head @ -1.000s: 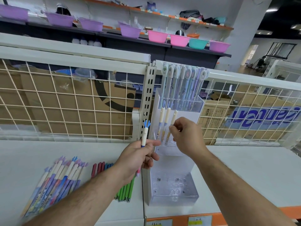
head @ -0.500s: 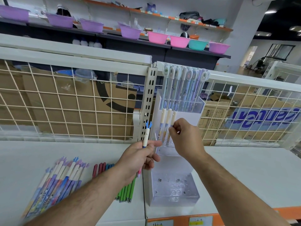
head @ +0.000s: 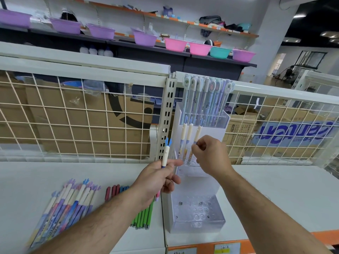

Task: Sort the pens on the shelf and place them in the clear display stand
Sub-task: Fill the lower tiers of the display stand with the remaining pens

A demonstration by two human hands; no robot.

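A tiered clear display stand (head: 198,219) sits on the white shelf against the wire fence. Its top tier holds several pastel pens (head: 207,99). Three cream-capped pens stand in the middle tier; my right hand (head: 211,154) pinches the rightmost one (head: 197,133) by its barrel there. To the left of the stand, my left hand (head: 156,180) grips a cream pen with a blue tuft (head: 166,153), held upright. The bottom tier has holes with nothing in them.
A bundle of pastel tufted pens (head: 67,204) lies on the shelf (head: 275,198) at the left. Red and blue pens (head: 114,191) and green pens (head: 142,217) lie by my left wrist. A slotted metal post (head: 166,116) and the wire fence stand behind.
My right hand has lowered the third cream pen deeper into the middle tier. My left hand holds its pen in nearly the same place.
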